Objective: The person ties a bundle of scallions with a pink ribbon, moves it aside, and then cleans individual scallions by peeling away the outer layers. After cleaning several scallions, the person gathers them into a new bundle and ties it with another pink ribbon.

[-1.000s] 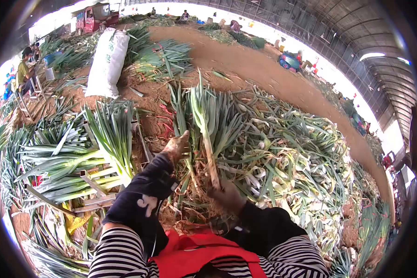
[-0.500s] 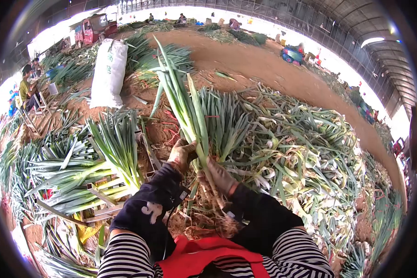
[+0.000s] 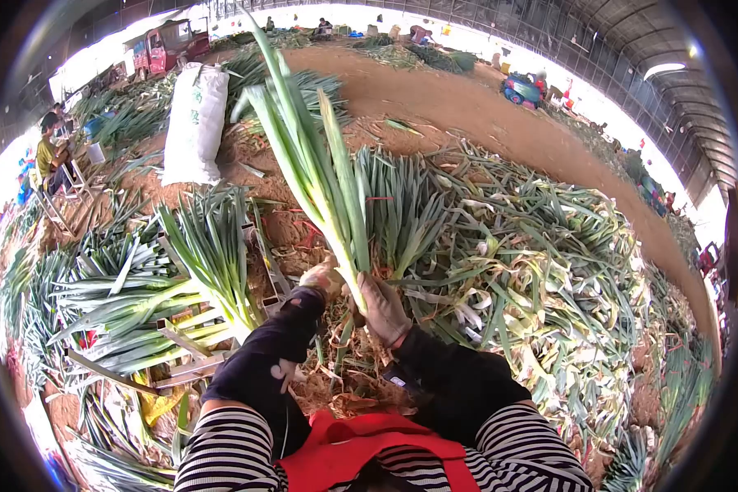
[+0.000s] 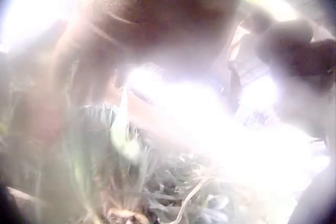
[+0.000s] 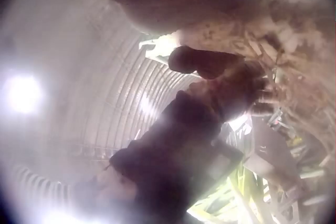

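Long green onions (image 3: 313, 176) with pale lower stems lean up and to the left in the head view. My gloved right hand (image 3: 383, 310) grips them low on the stems, thumb along the near side. My left hand (image 3: 324, 279) is close beside the stems, blurred in the head view. In the right wrist view the left hand (image 5: 236, 92) shows its thumb apart from its fingers, over dry roots and husks. Glare washes out most of the left wrist view. Below the hands lie dry husks and roots (image 3: 344, 377).
A bunch of green onions (image 3: 398, 205) with red ties stands just ahead. At left, more onions (image 3: 213, 258) rest on a metal frame (image 3: 193, 369). A heap of stripped leaves (image 3: 533, 279) spreads right. A white sack (image 3: 195, 123) stands ahead; a seated person (image 3: 51, 156) is far left.
The right hand first held one stalk low at right, then brought it against the left hand with other stalks. Now the right hand holds the stems and the left has moved slightly back.
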The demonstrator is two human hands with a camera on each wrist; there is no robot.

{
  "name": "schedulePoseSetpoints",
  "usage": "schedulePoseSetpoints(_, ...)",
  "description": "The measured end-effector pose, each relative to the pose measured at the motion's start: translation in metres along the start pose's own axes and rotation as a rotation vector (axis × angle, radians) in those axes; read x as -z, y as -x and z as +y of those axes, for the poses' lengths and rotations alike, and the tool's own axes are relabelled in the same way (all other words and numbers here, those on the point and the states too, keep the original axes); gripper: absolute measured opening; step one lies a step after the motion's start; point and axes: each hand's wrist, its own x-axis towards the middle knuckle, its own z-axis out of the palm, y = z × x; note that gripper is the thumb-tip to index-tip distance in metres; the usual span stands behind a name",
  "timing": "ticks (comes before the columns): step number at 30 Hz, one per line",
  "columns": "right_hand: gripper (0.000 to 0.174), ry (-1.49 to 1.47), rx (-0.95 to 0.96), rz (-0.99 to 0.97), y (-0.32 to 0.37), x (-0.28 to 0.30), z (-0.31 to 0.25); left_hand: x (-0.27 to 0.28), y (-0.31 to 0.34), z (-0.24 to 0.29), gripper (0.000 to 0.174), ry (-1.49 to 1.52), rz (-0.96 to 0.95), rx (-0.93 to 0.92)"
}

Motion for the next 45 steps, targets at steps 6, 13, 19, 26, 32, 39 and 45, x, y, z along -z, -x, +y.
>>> schedulePoseSetpoints(6, 0.031, 0.580, 0.447, 0.273, -0.009, 0.014, -0.009, 0.058, 0.075, 0.116, 0.048, 1.564, -0.072, -0.166)
schedulePoseSetpoints(13, 0.018, 0.963, 0.441, 0.207, -0.016, 0.016, 0.019, 0.043, 0.074, 0.100, 0.036, 1.626, 0.121, -0.050)
schedulePoseSetpoints(19, 0.019, -0.318, 0.055, 0.021, -0.033, 0.032, 0.048, 0.065, 0.086, 0.115, 0.041, 1.663, 0.037, -0.314)
schedulePoseSetpoints(26, 0.031, -0.851, -0.275, 0.100, -0.014, 0.016, 0.010, 0.081, 0.086, 0.116, 0.028, 1.579, 0.244, -0.336)
schedulePoseSetpoints(32, 0.035, -0.507, -0.402, 0.086, 0.001, 0.043, -0.029, 0.123, 0.077, 0.081, 0.029, 1.644, 0.388, -0.333)
schedulePoseSetpoints(39, 0.038, -0.207, 0.072, 0.375, 0.013, 0.179, -0.061, 0.206, 0.075, 0.005, 0.022, 1.877, 0.593, -0.487)
schedulePoseSetpoints(45, 0.072, 0.850, -0.003, 0.878, 0.020, 0.326, -0.040, 0.199, 0.086, 0.007, 0.045, 1.722, 0.377, -0.639)
